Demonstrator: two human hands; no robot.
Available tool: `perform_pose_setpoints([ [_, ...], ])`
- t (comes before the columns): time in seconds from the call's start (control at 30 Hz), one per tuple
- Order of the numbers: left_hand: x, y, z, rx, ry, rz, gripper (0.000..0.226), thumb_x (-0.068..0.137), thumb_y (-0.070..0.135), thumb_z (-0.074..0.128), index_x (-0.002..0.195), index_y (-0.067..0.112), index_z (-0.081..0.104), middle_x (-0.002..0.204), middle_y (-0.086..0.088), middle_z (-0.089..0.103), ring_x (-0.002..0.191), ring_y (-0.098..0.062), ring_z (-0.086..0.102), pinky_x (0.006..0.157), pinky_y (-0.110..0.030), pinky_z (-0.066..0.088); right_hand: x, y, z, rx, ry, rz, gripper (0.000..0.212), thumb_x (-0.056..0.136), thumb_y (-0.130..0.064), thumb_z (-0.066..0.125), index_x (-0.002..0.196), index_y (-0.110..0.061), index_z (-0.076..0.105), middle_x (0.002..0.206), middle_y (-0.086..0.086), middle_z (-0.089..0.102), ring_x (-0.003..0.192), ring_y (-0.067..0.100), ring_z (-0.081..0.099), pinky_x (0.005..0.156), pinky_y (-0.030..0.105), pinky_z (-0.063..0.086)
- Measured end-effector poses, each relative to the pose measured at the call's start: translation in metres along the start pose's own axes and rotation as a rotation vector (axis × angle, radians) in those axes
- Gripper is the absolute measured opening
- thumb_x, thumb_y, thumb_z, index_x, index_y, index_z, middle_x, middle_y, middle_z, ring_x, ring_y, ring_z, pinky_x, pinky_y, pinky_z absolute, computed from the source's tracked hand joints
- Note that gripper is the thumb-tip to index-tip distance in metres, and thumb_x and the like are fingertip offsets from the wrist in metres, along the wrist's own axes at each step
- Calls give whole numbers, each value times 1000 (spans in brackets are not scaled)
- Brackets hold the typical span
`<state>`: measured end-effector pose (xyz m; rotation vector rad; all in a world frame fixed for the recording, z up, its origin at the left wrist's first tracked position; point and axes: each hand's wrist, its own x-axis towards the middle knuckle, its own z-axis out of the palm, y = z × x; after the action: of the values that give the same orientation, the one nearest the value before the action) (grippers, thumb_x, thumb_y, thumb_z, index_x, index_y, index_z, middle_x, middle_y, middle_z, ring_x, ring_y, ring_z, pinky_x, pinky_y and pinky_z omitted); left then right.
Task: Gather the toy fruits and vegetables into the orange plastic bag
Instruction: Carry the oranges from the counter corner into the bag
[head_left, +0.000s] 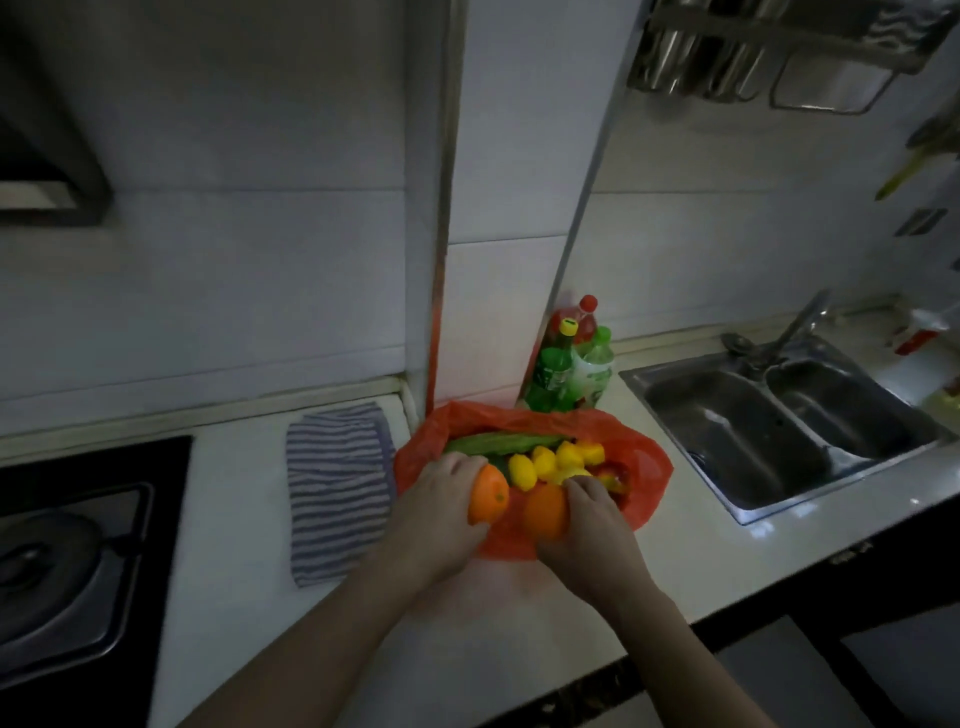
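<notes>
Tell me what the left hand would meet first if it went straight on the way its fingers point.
Probably the green cucumber lying in the orange bag, just beyond the left hand; depth is unclear.

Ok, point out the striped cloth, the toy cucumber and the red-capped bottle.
striped cloth (337, 488): head view, middle of the fabric.
toy cucumber (498, 444): head view, middle of its body.
red-capped bottle (586, 321): head view, shoulder below the cap.

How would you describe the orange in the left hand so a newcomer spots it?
On the white counter between stove and sink lies an orange plastic bag. At its near left edge the left hand grips a toy orange. Unlike the second orange under the right hand, it shows a dark stem dimple.
</notes>
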<state>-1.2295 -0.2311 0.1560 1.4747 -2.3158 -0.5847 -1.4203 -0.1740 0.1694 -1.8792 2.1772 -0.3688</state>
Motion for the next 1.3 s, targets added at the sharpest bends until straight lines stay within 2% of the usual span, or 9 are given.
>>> perform_pose_setpoints([
  [0.17, 36, 17, 32, 35, -35, -131, 68, 79, 39, 64, 141, 30, 36, 141, 5, 38, 128, -20, 41, 100, -39, 43, 50, 41, 9, 39, -85, -85, 51, 72, -37, 68, 113, -12, 54, 123, 5, 46, 108, 24, 50, 86, 34, 46],
  [0.27, 58, 27, 54, 35, -33, -205, 63, 79, 37, 61, 138, 30, 39, 138, 4, 41, 122, -21, 46, 97, -39, 45, 78, 64, 16, 90, -113, -153, 46, 71, -34, 69, 107, -10, 55, 118, 9, 49, 102, 30, 53, 81, 40, 48],
  [0.37, 74, 34, 72, 29, -19, -281, 61, 77, 35, 60, 136, 28, 43, 134, 3, 45, 117, -23, 49, 92, -37, 46, 100, 84, 31, 93, -92, -289, 23, 83, -31, 56, 101, -17, 55, 99, 6, 55, 102, 31, 50, 78, 47, 48],
  [0.43, 80, 36, 82, 23, -36, -333, 63, 77, 32, 60, 137, 27, 42, 135, 1, 44, 119, -24, 47, 91, -38, 46, 112, 96, 45, 39, -162, -330, 30, 84, -37, 42, 107, -22, 53, 100, 1, 53, 106, 25, 46, 86, 44, 44],
  [0.5, 82, 35, 91, 14, -59, -377, 66, 77, 31, 61, 139, 26, 40, 137, 0, 43, 121, -26, 46, 92, -41, 47, 122, 109, 60, 8, -232, -328, 41, 79, -39, 39, 111, -19, 54, 105, 3, 53, 109, 24, 45, 90, 40, 42],
  [0.7, 82, 25, 107, -13, -83, -470, 65, 78, 30, 62, 139, 26, 41, 138, -1, 44, 121, -26, 47, 94, -43, 46, 124, 109, 64, 153, -329, -275, 56, 72, -29, 65, 123, -9, 51, 132, 9, 43, 121, 26, 43, 97, 35, 40],
  [0.9, 78, 13, 125, -31, -128, -468, 62, 81, 30, 62, 139, 28, 40, 136, 0, 44, 120, -26, 46, 92, -41, 46, 118, 113, 80, 220, -366, -227, 63, 69, -28, 63, 128, -9, 51, 131, 11, 44, 124, 26, 42, 103, 38, 40],
  [1.03, 81, 5, 134, -27, -167, -454, 65, 81, 29, 62, 141, 29, 38, 138, 1, 41, 122, -26, 44, 92, -40, 46, 119, 114, 83, 183, -388, -216, 66, 70, -22, 71, 130, -4, 50, 138, 14, 40, 127, 29, 41, 106, 37, 37],
  [1.3, 82, -9, 142, -28, -178, -439, 67, 80, 26, 65, 141, 28, 39, 138, 1, 42, 123, -25, 43, 92, -40, 47, 121, 105, 94, 58, -342, -257, 65, 70, -21, 73, 128, -3, 51, 132, 13, 43, 118, 29, 46, 104, 33, 35],
])
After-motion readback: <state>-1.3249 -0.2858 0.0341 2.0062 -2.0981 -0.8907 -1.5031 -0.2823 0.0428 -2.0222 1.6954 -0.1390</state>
